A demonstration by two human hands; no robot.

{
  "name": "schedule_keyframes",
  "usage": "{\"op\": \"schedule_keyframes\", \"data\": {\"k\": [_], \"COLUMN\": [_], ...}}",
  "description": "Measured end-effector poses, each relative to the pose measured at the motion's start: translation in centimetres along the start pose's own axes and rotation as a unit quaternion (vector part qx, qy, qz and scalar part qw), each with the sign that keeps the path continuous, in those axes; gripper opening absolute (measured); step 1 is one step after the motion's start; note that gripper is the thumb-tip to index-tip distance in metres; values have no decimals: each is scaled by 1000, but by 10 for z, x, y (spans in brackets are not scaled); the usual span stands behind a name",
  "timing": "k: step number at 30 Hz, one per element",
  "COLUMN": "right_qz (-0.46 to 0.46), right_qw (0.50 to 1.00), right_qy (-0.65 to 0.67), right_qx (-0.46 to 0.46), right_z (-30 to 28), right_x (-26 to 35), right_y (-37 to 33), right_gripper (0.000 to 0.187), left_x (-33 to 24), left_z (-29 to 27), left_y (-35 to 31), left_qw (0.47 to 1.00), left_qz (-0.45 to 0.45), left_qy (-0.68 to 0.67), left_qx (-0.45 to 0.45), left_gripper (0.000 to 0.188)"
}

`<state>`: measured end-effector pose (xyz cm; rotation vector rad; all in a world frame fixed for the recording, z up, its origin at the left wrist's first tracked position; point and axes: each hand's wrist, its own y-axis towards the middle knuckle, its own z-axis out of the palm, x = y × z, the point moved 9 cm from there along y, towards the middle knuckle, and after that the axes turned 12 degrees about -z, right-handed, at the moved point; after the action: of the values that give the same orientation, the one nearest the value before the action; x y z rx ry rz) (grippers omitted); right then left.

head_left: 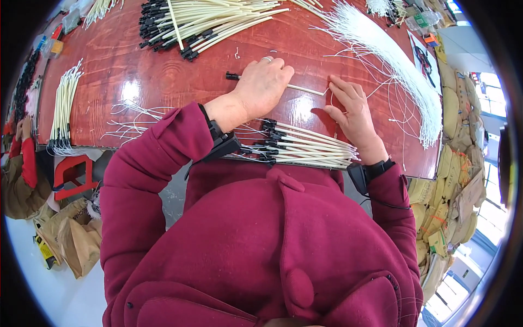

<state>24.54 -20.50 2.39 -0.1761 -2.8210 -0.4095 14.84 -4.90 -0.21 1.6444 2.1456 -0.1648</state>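
My left hand (pixel 264 84) is closed over a thin cream-coloured tube (pixel 306 89), pressing it low over the red table. A black plastic end piece (pixel 232 76) sticks out on the left of that hand. At the tube's right end a fine white thread shows, close to the fingertips of my right hand (pixel 351 109). The right hand's fingers are stretched out, thumb apart from them; whether they touch the thread is hard to see. Just below both hands, along the near table edge, lies a row of similar cream tubes (pixel 313 147) with black ends and white threads.
A large pile of black-ended tubes (pixel 218 22) lies at the far side. On the right spreads a thick bundle of white threads (pixel 403 71). Another tube bundle (pixel 66 101) sits at the left. Stacked sacks (pixel 449 180) stand right of the table. Another person's hand (pixel 24 128) shows far left.
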Motion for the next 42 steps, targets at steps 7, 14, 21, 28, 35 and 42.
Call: {"op": "schedule_keyframes", "data": {"k": [7,14,21,28,35,42], "right_qz": [-48,-68,-25,-16,-38,-59], "right_qw": [997,995,1000,999,998,997], "right_qy": [21,60,15,29,35,46], "right_qx": [55,32,5,30,44,9], "right_z": [11,12,8,7,16,21], "right_x": [9,16,14,14,21,31], "right_y": [-16,-3,-15,-22,-15,-7], "right_gripper": [46,49,57,59,64,64], "left_x": [2,-5,0,0,-4,-10], "left_z": [-3,-6,-3,-3,-2,-7], "left_y": [0,0,-4,-3,-1,0], "left_qw": [999,998,998,999,999,998], "left_qz": [1,20,18,20,22,36], "left_qy": [-22,-39,-40,-34,-28,-25], "left_qx": [-25,-47,-44,-34,-6,-42], "left_gripper": [8,5,5,6,12,10]}}
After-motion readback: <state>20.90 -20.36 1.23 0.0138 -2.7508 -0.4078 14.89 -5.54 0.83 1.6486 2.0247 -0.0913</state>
